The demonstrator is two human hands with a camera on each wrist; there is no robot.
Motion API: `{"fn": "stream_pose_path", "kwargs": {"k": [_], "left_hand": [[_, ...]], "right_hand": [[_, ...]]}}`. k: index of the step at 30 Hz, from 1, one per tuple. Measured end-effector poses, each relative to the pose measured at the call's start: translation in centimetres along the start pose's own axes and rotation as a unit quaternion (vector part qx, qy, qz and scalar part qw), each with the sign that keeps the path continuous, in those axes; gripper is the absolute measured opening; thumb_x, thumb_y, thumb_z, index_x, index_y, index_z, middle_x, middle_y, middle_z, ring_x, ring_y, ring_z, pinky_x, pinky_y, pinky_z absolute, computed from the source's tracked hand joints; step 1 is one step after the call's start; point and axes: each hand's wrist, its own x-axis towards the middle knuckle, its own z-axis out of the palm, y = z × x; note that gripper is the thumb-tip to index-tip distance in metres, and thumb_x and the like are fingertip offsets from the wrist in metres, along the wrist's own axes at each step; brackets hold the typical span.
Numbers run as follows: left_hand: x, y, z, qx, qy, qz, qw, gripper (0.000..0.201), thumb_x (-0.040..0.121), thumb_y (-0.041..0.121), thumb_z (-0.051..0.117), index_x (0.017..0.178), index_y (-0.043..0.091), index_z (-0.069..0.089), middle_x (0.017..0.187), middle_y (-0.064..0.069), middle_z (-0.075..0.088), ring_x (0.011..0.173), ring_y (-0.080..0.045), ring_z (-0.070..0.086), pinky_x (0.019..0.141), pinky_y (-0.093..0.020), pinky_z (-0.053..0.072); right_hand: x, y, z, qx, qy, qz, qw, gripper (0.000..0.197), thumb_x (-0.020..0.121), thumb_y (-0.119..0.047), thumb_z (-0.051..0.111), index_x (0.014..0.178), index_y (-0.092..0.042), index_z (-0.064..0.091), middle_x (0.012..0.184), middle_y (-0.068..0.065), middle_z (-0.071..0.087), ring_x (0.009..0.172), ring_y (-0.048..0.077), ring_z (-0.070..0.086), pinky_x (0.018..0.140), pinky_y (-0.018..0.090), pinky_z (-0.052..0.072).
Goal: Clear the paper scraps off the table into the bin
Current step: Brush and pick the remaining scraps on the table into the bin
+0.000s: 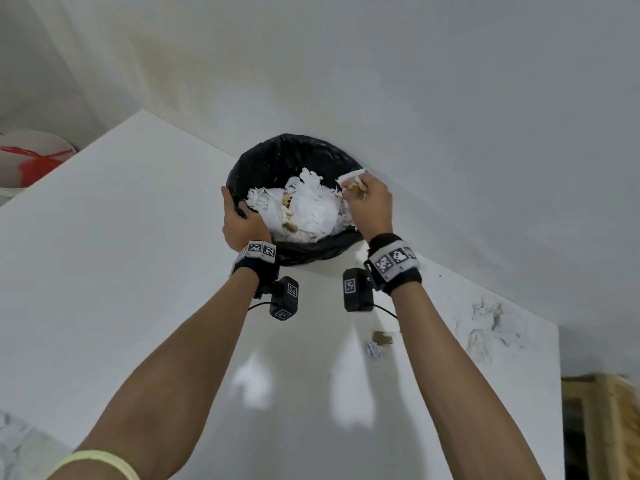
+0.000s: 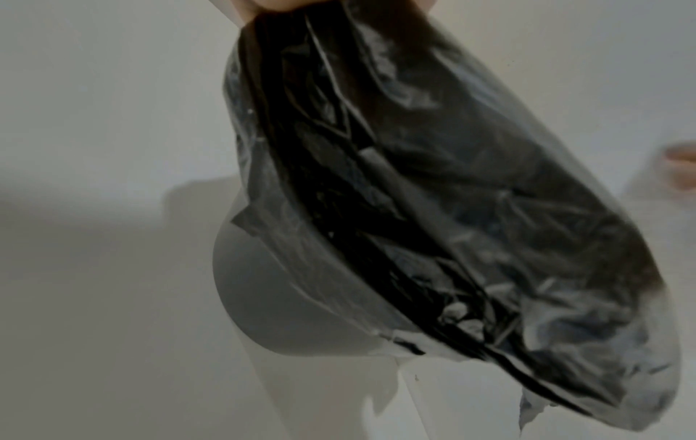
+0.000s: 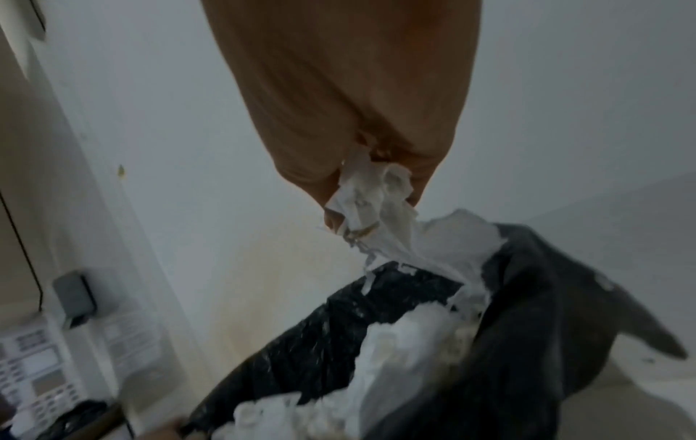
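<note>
1. Scraps of torn white paper (image 1: 352,179) were pinched in the curled fingers of the right hand (image 1: 370,202), just above the bin's right rim at frame centre.
2. Left hand (image 1: 242,221) gripped the bin (image 1: 277,157) by its black liner, fingers curled over the left rim.
3. Inside, a heap of paper (image 1: 308,209) nearly filled it; much seemed done.
4. Loose scraps (image 1: 485,327) remained on the white table (image 1: 121,254), lower right and lower centre.
5. Only the left wrist view showed the grey bin wall (image 2: 286,297) beneath the liner.
</note>
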Motion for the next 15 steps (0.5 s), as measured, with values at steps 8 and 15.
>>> {"fn": "stream_pose_path", "kwargs": {"k": [8, 15], "left_hand": [[0.4, 0.2, 0.2, 0.004, -0.004, -0.011, 1.000, 0.047, 0.097, 0.022, 0.041, 0.141, 0.035, 0.038, 0.123, -0.001, 0.064, 0.094, -0.025, 0.063, 0.079, -0.028, 0.047], [0.4, 0.0, 0.6, 0.010, 0.004, 0.002, 1.000, 0.046, 0.097, 0.022, 0.041, 0.142, 0.033, 0.038, 0.121, -0.002, 0.065, 0.099, -0.024, 0.062, 0.079, -0.021, 0.042]], "right_hand": [[-1.7, 1.5, 4.2, -0.126, -0.177, 0.013, 0.976, 0.053, 0.076, -0.040, 0.073, 0.125, -0.028, 0.058, 0.127, -0.006, 0.062, 0.118, 0.013, 0.055, 0.106, 0.037, 0.038], [-1.2, 7.8, -3.6, -0.043, 0.088, -0.008, 0.995, 0.025, 0.089, -0.038, 0.057, 0.111, -0.029, 0.067, 0.108, -0.011, 0.068, 0.099, 0.005, 0.061, 0.086, 0.026, 0.050]]}}
